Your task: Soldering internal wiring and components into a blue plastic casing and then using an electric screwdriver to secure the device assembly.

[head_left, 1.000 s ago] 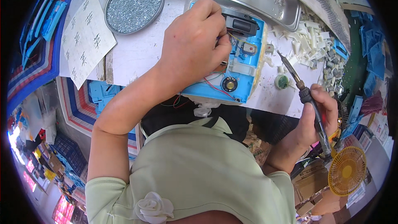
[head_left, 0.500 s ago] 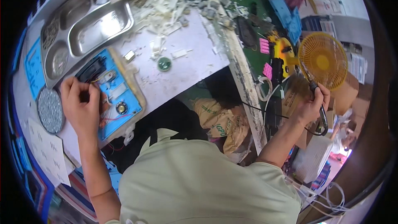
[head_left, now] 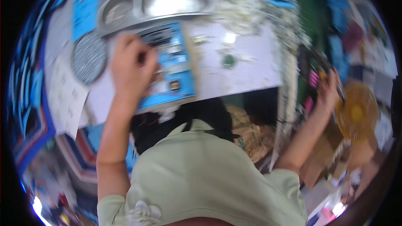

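My left hand (head_left: pixel 132 67) is curled into a pinch over the left side of a blue plastic casing (head_left: pixel 184 93), and whatever its fingertips hold is hidden. Wires and small electronic parts sit inside the casing, among them a round speaker-like part (head_left: pixel 174 85). Off the bench's right side, my right hand (head_left: pixel 328 91) is wrapped round a soldering iron (head_left: pixel 341 91), blurred by motion. A small round green-topped piece (head_left: pixel 228 61) lies on the white bench top right of the casing.
A compartmented steel tray (head_left: pixel 136 16) stands behind the casing, with a grey textured disc (head_left: pixel 89 57) to the left. Loose white parts (head_left: pixel 240 10) are heaped at the back. A yellow fan (head_left: pixel 363 109) stands at the right, beyond the bench's worn edge (head_left: pixel 289 75).
The whole view has swung, shifting the bench rightward. My right hand with the soldering iron has come up nearer the bench's right edge. My left hand stays pinched at the casing.
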Demonstrator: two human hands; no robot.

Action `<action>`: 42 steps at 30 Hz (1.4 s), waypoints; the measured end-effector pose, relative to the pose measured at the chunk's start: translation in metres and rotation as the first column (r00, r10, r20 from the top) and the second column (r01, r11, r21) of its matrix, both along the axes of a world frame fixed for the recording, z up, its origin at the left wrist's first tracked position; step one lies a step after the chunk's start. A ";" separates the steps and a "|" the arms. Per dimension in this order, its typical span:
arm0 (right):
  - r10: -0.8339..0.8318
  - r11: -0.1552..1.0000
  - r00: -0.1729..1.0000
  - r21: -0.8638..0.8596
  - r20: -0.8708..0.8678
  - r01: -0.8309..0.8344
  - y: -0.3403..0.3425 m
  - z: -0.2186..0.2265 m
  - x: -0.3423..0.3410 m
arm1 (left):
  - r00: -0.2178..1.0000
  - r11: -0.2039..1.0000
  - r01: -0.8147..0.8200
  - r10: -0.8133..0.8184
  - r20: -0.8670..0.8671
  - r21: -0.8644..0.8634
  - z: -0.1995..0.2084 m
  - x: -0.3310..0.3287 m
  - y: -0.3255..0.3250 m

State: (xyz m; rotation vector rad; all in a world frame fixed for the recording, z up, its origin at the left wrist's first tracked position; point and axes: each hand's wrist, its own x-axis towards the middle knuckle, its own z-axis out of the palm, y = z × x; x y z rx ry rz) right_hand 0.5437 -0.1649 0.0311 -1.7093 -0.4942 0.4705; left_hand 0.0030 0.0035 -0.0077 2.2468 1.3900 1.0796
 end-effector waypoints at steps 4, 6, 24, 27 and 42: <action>0.127 0.966 0.913 0.257 -0.388 -0.026 -0.030 -0.007 -0.030 | 0.999 0.998 -0.044 0.044 -0.003 -0.044 0.002 -0.004 -0.004; 0.324 0.925 0.875 0.317 -0.359 -0.212 -0.026 -0.010 -0.068 | 0.999 0.997 -0.053 0.053 0.007 -0.059 0.002 -0.005 -0.005; 0.793 0.496 0.411 -0.086 0.450 -0.864 0.104 -0.012 -0.316 | 0.998 0.998 -0.036 0.039 0.045 -0.059 0.000 -0.005 -0.004; 0.796 0.401 0.266 -0.144 0.543 -0.905 0.107 -0.013 -0.322 | 0.998 0.999 -0.026 0.028 0.049 -0.044 -0.002 -0.007 -0.003; 0.740 0.473 0.207 -0.276 0.640 -0.837 0.097 -0.018 -0.348 | 0.921 0.924 0.383 -0.383 -0.065 -0.016 0.016 -0.020 -0.023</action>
